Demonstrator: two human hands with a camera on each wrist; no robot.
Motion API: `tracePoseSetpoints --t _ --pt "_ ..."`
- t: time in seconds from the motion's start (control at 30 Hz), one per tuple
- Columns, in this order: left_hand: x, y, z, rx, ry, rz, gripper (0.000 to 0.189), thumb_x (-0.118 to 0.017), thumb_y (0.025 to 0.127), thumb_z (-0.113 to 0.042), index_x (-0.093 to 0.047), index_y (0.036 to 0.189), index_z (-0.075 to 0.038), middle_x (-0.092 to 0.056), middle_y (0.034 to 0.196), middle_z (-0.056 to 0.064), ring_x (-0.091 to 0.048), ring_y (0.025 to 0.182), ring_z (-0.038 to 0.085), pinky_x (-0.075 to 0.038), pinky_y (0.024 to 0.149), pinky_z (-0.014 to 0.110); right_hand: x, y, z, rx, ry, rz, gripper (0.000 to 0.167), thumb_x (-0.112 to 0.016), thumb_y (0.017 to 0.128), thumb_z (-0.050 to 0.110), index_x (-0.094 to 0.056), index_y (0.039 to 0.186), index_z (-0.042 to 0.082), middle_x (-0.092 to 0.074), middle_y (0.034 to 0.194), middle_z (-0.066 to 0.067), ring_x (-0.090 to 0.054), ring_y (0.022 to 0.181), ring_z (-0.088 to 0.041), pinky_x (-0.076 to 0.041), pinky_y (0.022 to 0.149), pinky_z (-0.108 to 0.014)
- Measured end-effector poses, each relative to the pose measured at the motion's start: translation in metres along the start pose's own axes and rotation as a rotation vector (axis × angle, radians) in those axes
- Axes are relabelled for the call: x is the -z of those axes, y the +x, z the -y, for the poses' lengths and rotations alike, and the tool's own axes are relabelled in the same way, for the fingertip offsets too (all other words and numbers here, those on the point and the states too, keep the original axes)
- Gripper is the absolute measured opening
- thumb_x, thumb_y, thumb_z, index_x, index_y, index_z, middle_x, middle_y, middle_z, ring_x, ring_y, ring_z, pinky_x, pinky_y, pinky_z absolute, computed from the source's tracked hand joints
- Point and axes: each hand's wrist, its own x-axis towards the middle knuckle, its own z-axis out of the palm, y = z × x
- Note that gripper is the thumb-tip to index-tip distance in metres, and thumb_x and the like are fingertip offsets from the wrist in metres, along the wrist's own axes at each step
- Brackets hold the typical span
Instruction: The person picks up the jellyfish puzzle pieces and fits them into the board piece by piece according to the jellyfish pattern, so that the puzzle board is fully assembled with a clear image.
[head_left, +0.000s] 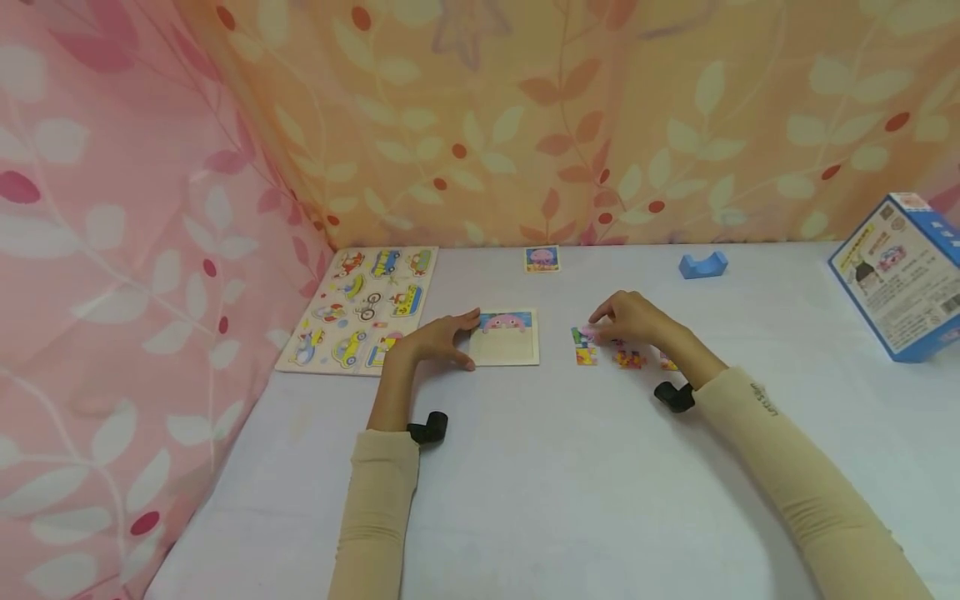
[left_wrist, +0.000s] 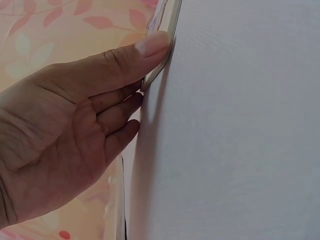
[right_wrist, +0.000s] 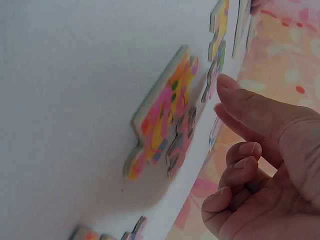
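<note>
A square puzzle tray [head_left: 510,365] lies flat, its top strip filled with a pink-faced picture and the part below bare wood. My left hand [head_left: 438,337] holds the tray's left side, fingers at the upper corner and thumb at the lower; the left wrist view shows the thumb [left_wrist: 152,45] on its edge. To the right, thumb and forefinger of my right hand [head_left: 633,318] pinch a small pink jigsaw piece [right_wrist: 210,89], beside a green and yellow one [right_wrist: 218,30]. Closer to the right wrist camera lies an orange and pink piece [right_wrist: 165,110], next to a darker one [right_wrist: 181,140].
A wooden board of vehicle pictures [head_left: 367,308] lies left of the tray. Behind are a small picture card [head_left: 542,259] and a blue curved block [head_left: 703,265]. A blue and white box [head_left: 900,275] stands at the far right. Patterned cloth [head_left: 480,125] hangs behind the table.
</note>
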Motion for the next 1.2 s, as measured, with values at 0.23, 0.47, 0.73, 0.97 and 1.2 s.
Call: tracePoseSetpoints --t 0.23,0.47,0.73,0.97,1.2 --pt "0.001 -0.001 0.001 -0.005 0.024 -0.003 0.086 -0.078 0.072 -0.026 -0.032 0.143 -0.011 -0.016 0.154 -0.004 -0.013 0.143 0.024 -0.015 0.116 0.042 -0.008 0.001 0.001 0.037 -0.01 -0.018 0.024 -0.071 0.078 0.015 -0.071 0.101 0.005 -0.042 0.064 -0.003 -0.038 0.066 -0.018 -0.029 0.059 -0.028" --pt "0.004 0.001 0.004 -0.048 0.014 0.004 0.083 -0.078 0.072 -0.021 -0.034 0.141 -0.006 -0.018 0.154 0.003 -0.012 0.143 0.024 -0.013 0.116 0.04 -0.005 0.004 0.001 0.049 -0.037 0.0 0.021 -0.07 0.078 0.017 -0.07 0.098 0.008 -0.047 0.069 -0.004 -0.041 0.067 -0.018 -0.03 0.057 -0.027" --pt "0.001 -0.002 0.004 -0.032 -0.002 0.005 0.084 -0.079 0.071 -0.023 -0.036 0.141 -0.009 -0.018 0.154 0.0 -0.012 0.143 0.024 -0.013 0.116 0.042 -0.006 0.008 -0.003 0.026 0.015 0.029 0.023 -0.069 0.079 0.017 -0.067 0.099 0.004 -0.047 0.065 -0.003 -0.045 0.061 -0.016 -0.033 0.055 -0.026" --pt "-0.001 -0.002 0.007 -0.038 -0.005 0.007 0.083 -0.078 0.071 -0.024 -0.036 0.141 -0.008 -0.018 0.154 0.0 -0.012 0.143 0.023 -0.014 0.116 0.042 -0.006 0.01 -0.004 0.007 0.007 -0.011 0.026 -0.069 0.078 0.017 -0.066 0.097 0.0 -0.047 0.055 -0.001 -0.045 0.05 -0.013 -0.034 0.049 -0.024" --pt "0.0 0.001 0.007 -0.031 0.014 -0.002 0.083 -0.078 0.072 -0.025 -0.036 0.141 -0.01 -0.018 0.154 -0.002 -0.013 0.143 0.022 -0.015 0.116 0.042 -0.009 0.024 0.01 0.081 -0.008 -0.069 0.025 -0.069 0.079 0.018 -0.067 0.098 0.001 -0.04 0.061 -0.001 -0.037 0.057 -0.015 -0.03 0.053 -0.026"
